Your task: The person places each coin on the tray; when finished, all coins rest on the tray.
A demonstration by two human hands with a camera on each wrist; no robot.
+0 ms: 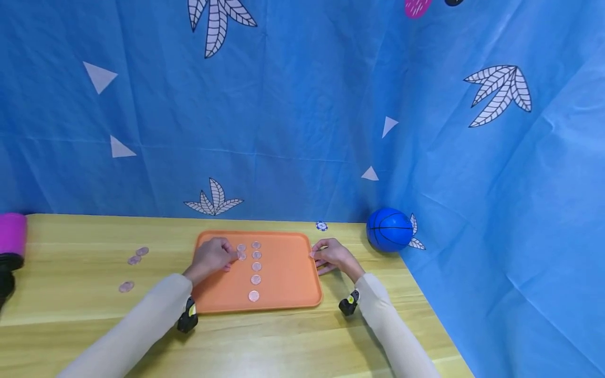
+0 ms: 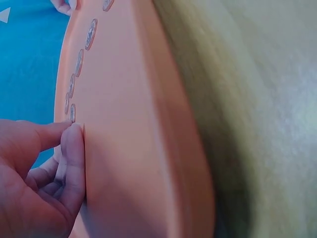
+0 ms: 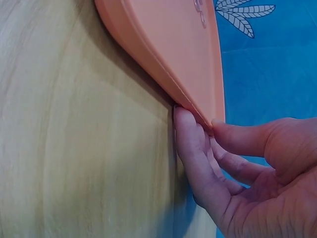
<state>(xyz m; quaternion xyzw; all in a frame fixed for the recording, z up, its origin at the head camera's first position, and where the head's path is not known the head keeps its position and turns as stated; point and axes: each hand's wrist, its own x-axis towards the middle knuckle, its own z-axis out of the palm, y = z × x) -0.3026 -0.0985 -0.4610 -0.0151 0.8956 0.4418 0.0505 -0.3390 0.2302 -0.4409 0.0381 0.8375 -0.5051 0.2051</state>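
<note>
Coins (image 1: 256,266) in front-to-back column, orange tray (image 1: 288,273)

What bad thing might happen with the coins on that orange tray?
The right hand grips the orange tray by its edge; if that edge lifts, the coin row may slide out of line. The left hand is pinching a coin close to another, so it might bump its neighbour.

A blue ball (image 1: 389,237) sits far right of me. A pink cylinder (image 1: 11,234) stands at the table's (image 1: 85,325) left edge.
</note>
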